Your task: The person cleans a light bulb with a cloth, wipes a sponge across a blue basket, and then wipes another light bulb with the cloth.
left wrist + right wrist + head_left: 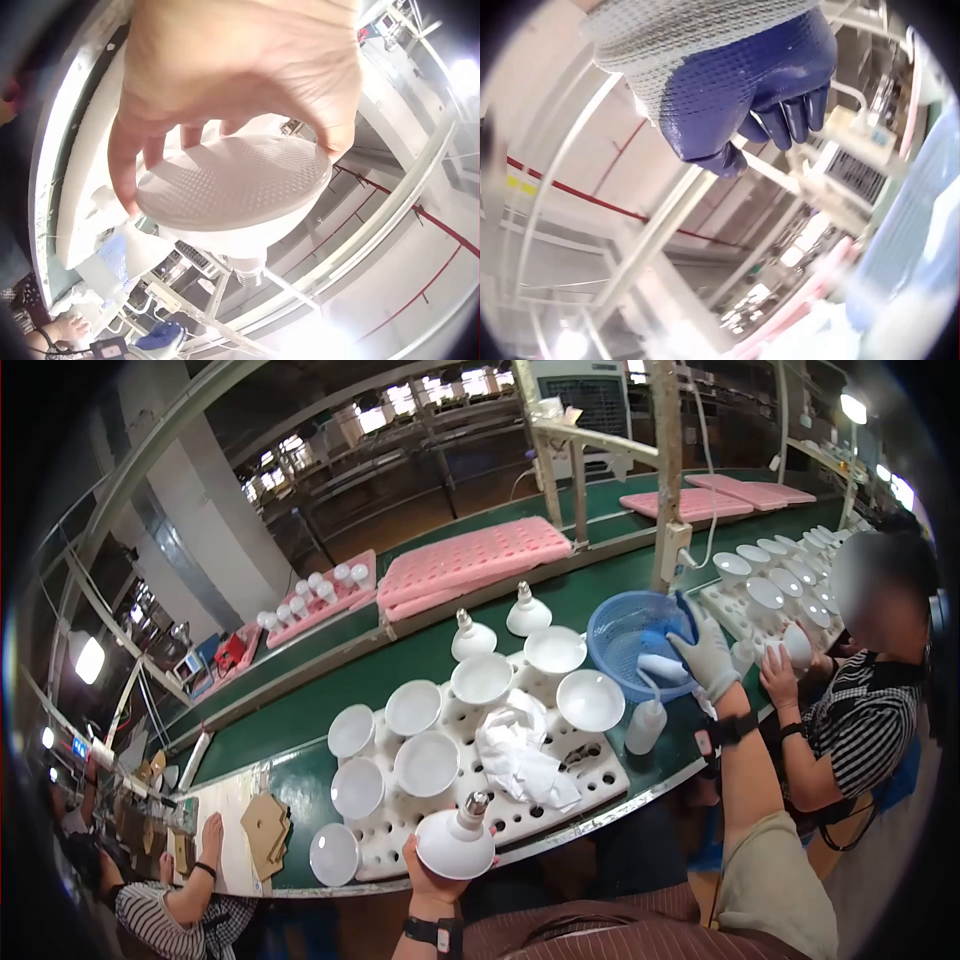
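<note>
My bare left hand holds a white reflector bulb by its wide rim, screw base up, over the front edge of the foam tray. In the left wrist view, fingers and thumb curl round the edge of its dimpled lens. My right hand wears a grey knit glove with a blue coating and hovers at the right rim of a blue plastic basket. Its gloved fingers are loosely bent with nothing between them. A white squeeze bottle stands in front of the basket.
Several reflector bulbs sit lens up in the tray, around a crumpled white cloth. Two bulbs stand base up behind it. Pink foam trays line the back. Another person works close on my right, beside a second bulb tray.
</note>
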Tool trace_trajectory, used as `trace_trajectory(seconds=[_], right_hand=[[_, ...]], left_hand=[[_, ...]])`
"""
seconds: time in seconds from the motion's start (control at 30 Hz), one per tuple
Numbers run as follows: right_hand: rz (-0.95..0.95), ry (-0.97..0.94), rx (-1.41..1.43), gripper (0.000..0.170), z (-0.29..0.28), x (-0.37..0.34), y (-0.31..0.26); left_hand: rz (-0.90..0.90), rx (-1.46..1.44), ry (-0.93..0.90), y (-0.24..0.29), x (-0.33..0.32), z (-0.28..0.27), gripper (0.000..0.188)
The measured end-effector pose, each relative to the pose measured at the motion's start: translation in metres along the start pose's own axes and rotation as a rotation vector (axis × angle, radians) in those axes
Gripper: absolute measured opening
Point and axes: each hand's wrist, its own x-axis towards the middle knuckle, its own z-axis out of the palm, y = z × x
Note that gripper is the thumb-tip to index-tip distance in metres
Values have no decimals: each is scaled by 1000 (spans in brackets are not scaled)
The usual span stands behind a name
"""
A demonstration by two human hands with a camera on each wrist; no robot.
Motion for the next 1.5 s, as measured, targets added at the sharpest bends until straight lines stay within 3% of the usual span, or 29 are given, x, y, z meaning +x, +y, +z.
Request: trace_trajectory(seconds=[0.07, 0.13, 0.2, 0.27, 0.37, 0.47, 0.53, 0.6, 0.63, 0.7, 0.73, 0.77, 0.8, 0.83, 0.93, 0.97, 1.0, 1.07, 1.13, 1.17, 1.2, 1.27, 1.33, 1.37, 1.4, 1.47, 1.5], right_hand=[[-155, 110, 207, 59, -11, -31, -71], [-415, -93, 203, 55, 14, -59, -114], [-547, -552, 180, 57, 70, -92, -154], [-599, -520, 181, 57, 119, -108, -160], [-484, -588, -50, 59, 177, -129, -149], [-354, -631, 10, 46, 186, -118, -142], [-159, -676, 281, 30, 170, -107, -140], [-194, -518, 383, 34, 137, -101, -144], [-148, -520, 578, 37, 104, -102, -156], [-461, -598, 586, 46, 53, -112, -177], [-721, -650, 413, 50, 42, -119, -192], [-860, -602, 339, 55, 37, -134, -206], [-786, -613, 286, 61, 43, -149, -214], [-766, -664, 218, 63, 42, -150, -214], [-654, -802, 54, 63, 44, -140, -207], [-623, -746, 201, 60, 49, -142, -200], [-494, -869, 133, 56, 38, -139, -207], [-322, -916, 264, 51, 54, -142, -198], [-126, -1045, 347, 45, 54, -136, -192], [-66, -1113, 433, 39, 77, -140, -174], [-18, -1074, 482, 38, 66, -138, -176], [161, -1010, 738, 37, 83, -141, -150], [152, -862, 816, 37, 81, -126, -132], [213, -875, 1018, 36, 72, -122, -131], [163, -855, 1038, 36, 63, -119, -130], [150, -925, 1139, 41, 44, -115, -146], [42, -985, 1114, 46, 34, -117, -158]], left_hand=[[42, -4, 29, 5, -4, 3, 75], [76, 61, 65, 5, 1, 1, 77], [145, 189, 81, 7, 0, 22, 80], [157, 209, 85, 7, -2, 27, 84], [185, 271, 89, 6, -6, 28, 84], [252, 402, 153, 8, -9, 26, 81], [280, 400, 153, 11, -12, 24, 76], [307, 597, 295, 13, -13, 23, 74], [298, 586, 294, 12, -13, 28, 74], [221, 642, 459, 10, -11, 46, 62], [209, 640, 448, 5, -3, 48, 62], [167, 449, 306, -2, 5, 49, 56], [122, 259, 165, -6, 10, 51, 51], [125, 260, 97, -5, 11, 53, 44], [161, 374, 71, -6, -1, 76, 53], [158, 433, 121, -7, -2, 71, 62], [156, 435, 118, -8, -4, 70, 62], [286, 868, 127, -8, -8, 66, 74], [328, 948, 52, -2, -14, 68, 83], [402, 1144, -12, 2, -18, 73, 85], [476, 1339, -74, 6, -20, 76, 88], [442, 1398, -82, 17, -22, 74, 95], [313, 821, -32, 24, -20, 67, 102], [253, 742, -76, 30, -20, 62, 105], [254, 743, -73, 31, -21, 62, 105], [66, 548, -123, 30, -23, 64, 102], [57, 545, -125, 24, -22, 61, 102]])
